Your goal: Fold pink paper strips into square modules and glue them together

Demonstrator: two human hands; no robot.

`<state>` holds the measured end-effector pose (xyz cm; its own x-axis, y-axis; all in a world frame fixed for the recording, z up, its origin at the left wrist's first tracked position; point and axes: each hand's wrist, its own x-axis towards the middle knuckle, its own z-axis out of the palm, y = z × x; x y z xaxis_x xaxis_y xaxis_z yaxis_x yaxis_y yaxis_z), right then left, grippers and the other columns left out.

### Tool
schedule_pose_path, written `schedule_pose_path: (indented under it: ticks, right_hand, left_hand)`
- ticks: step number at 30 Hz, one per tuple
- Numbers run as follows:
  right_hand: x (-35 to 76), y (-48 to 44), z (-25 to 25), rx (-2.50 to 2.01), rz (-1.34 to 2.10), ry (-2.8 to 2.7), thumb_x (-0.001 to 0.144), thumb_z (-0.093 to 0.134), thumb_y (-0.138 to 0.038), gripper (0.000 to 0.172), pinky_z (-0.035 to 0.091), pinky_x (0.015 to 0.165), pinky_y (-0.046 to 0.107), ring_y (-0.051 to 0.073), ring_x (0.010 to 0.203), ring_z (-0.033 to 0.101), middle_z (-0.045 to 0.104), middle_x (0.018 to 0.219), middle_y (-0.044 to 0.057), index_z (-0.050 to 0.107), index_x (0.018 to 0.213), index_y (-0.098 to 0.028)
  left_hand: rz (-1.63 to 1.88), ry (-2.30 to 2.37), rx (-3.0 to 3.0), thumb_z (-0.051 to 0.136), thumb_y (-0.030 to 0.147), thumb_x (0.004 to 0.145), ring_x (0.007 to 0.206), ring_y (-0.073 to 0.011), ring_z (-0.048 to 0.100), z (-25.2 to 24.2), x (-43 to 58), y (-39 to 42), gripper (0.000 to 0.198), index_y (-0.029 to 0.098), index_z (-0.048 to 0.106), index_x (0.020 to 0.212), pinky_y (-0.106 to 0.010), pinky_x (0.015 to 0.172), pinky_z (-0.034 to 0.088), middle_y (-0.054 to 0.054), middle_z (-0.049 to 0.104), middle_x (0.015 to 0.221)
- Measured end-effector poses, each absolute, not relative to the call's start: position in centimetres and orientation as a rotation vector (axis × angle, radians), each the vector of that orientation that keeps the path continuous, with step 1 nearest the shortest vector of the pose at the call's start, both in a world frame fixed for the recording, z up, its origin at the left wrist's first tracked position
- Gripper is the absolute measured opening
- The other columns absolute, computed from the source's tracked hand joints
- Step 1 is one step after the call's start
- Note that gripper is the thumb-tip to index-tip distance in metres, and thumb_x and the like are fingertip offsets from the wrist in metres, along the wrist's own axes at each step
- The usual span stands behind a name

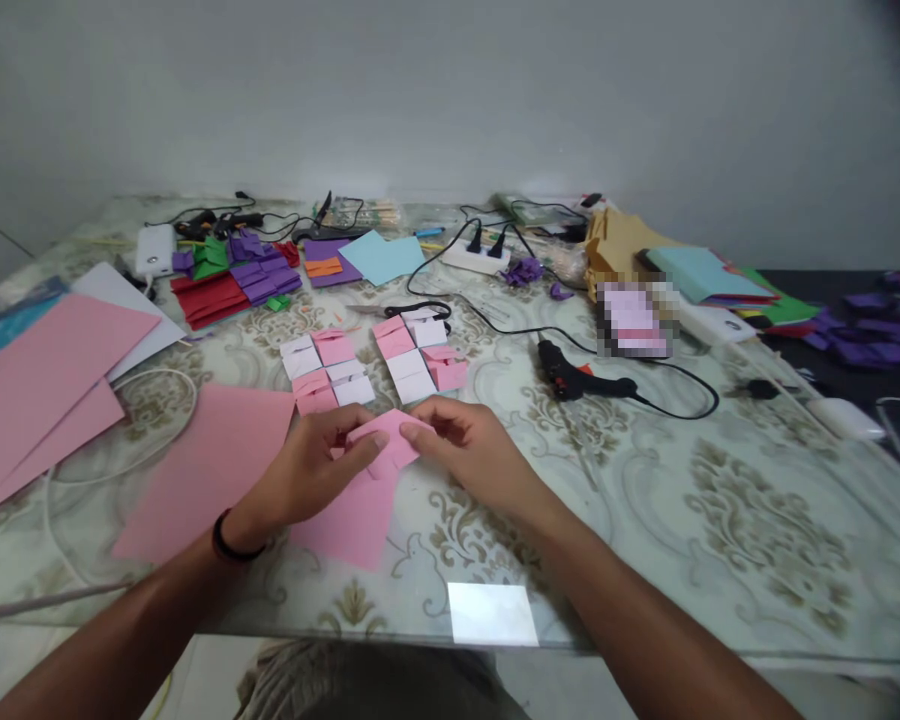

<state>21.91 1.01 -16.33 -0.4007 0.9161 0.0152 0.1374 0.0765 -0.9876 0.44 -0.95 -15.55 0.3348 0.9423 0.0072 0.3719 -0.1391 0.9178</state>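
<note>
My left hand (pixel 316 462) and my right hand (pixel 466 448) meet near the middle of the table, each pinching a side of a small folded pink paper piece (pixel 387 440). The piece is held just above a flat pink paper square (pixel 352 520) lying on the table. Just beyond my hands lie two groups of folded pink and white paper units (pixel 328 372) (pixel 420 356). A black band circles my left wrist.
Large pink sheets (pixel 41 385) (pixel 202 470) lie at the left over a white cable. A black glue gun (pixel 581 380) with its cord lies right of centre. Red, purple and green paper stacks (pixel 236 280), a power strip (pixel 474 256) and coloured sheets (pixel 709 275) crowd the back.
</note>
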Motion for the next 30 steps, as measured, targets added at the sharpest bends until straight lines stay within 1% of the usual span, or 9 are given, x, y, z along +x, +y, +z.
schedule_pose_path:
  ticks: [2, 5, 9, 12, 15, 18, 24, 27, 30]
  right_hand:
    - [22.0, 1.1, -16.2, -1.056, 1.395, -1.608, 0.093, 0.068, -0.042, 0.027, 0.042, 0.067, 0.028, 0.013, 0.069, 0.050, 0.056, 0.073, -0.003, 0.061, 0.079, -0.020]
    - [22.0, 1.1, -16.1, -1.041, 1.421, -1.688, 0.093, 0.067, -0.039, 0.024, 0.041, 0.067, 0.028, 0.014, 0.071, 0.051, 0.055, 0.074, -0.002, 0.062, 0.080, -0.019]
    - [21.8, 1.0, -16.4, -1.022, 1.433, -1.721, 0.093, 0.067, -0.037, 0.021, 0.042, 0.067, 0.027, 0.015, 0.072, 0.052, 0.058, 0.076, -0.001, 0.063, 0.083, -0.020]
    - [21.8, 0.9, -16.5, -0.991, 1.441, -1.691, 0.093, 0.067, -0.038, 0.023, 0.044, 0.068, 0.028, 0.015, 0.071, 0.053, 0.059, 0.075, -0.001, 0.060, 0.080, -0.021]
    - [21.7, 0.8, -16.5, -0.984, 1.439, -1.715, 0.093, 0.068, -0.037, 0.020, 0.045, 0.071, 0.029, 0.015, 0.074, 0.055, 0.061, 0.077, 0.000, 0.061, 0.083, -0.021]
    - [21.6, 0.6, -16.5, -0.996, 1.418, -1.710, 0.092, 0.069, -0.035, 0.018, 0.044, 0.069, 0.028, 0.015, 0.072, 0.053, 0.057, 0.076, -0.002, 0.062, 0.084, -0.021]
    - [21.4, 0.5, -16.6, -0.968, 1.421, -1.690, 0.093, 0.067, -0.034, 0.017, 0.042, 0.066, 0.028, 0.014, 0.071, 0.052, 0.056, 0.075, -0.002, 0.062, 0.084, -0.020]
    - [21.3, 0.4, -16.6, -0.960, 1.419, -1.698, 0.090, 0.069, -0.031, 0.013, 0.043, 0.068, 0.028, 0.014, 0.072, 0.053, 0.057, 0.076, -0.002, 0.063, 0.084, -0.020]
    - [21.0, 0.2, -16.5, -0.934, 1.440, -1.693, 0.087, 0.069, -0.026, 0.011, 0.044, 0.069, 0.028, 0.014, 0.072, 0.054, 0.060, 0.077, -0.001, 0.063, 0.082, -0.020]
  left_hand:
    - [0.783, 1.200, 1.660, 0.060, 0.042, 0.100, 0.062, -0.0117, 0.052, -15.4, 0.3, -0.9, 0.035, 0.015, 0.067, 0.077, -0.023, 0.058, 0.039, 0.000, 0.065, 0.068]
    - [0.731, 1.235, 1.741, 0.062, 0.037, 0.096, 0.062, -0.0114, 0.049, -15.1, 0.3, -0.7, 0.033, 0.015, 0.065, 0.070, -0.024, 0.058, 0.036, 0.002, 0.058, 0.064]
    - [0.672, 1.289, 1.796, 0.064, 0.029, 0.089, 0.060, -0.0103, 0.039, -15.0, 0.3, -0.6, 0.027, 0.017, 0.056, 0.067, -0.024, 0.054, 0.028, 0.005, 0.044, 0.061]
    - [0.771, 1.298, 1.718, 0.065, 0.032, 0.091, 0.059, -0.0099, 0.035, -15.1, 0.0, -0.4, 0.028, 0.018, 0.053, 0.070, -0.024, 0.053, 0.025, 0.005, 0.039, 0.062]
    - [0.811, 1.211, 1.668, 0.066, 0.032, 0.091, 0.060, -0.0099, 0.038, -15.3, -0.2, -0.2, 0.028, 0.018, 0.052, 0.071, -0.024, 0.054, 0.028, 0.005, 0.042, 0.065]
    - [0.738, 1.172, 1.716, 0.068, 0.030, 0.090, 0.064, -0.0106, 0.041, -15.4, 0.0, -0.3, 0.032, 0.017, 0.052, 0.066, -0.024, 0.056, 0.031, 0.004, 0.044, 0.066]
    - [0.803, 1.090, 1.609, 0.069, 0.033, 0.093, 0.070, -0.0129, 0.058, -15.1, 0.3, -0.6, 0.020, 0.015, 0.073, 0.087, -0.023, 0.060, 0.043, -0.001, 0.063, 0.077]
    - [0.815, 1.064, 1.584, 0.070, 0.030, 0.092, 0.070, -0.0140, 0.063, -15.1, 0.1, -0.7, 0.017, 0.015, 0.074, 0.085, -0.024, 0.062, 0.049, -0.002, 0.066, 0.080]
    - [0.794, 1.070, 1.620, 0.069, 0.023, 0.089, 0.068, -0.0136, 0.063, -15.2, 0.0, -0.8, 0.010, 0.015, 0.071, 0.084, -0.024, 0.062, 0.049, -0.002, 0.066, 0.079]
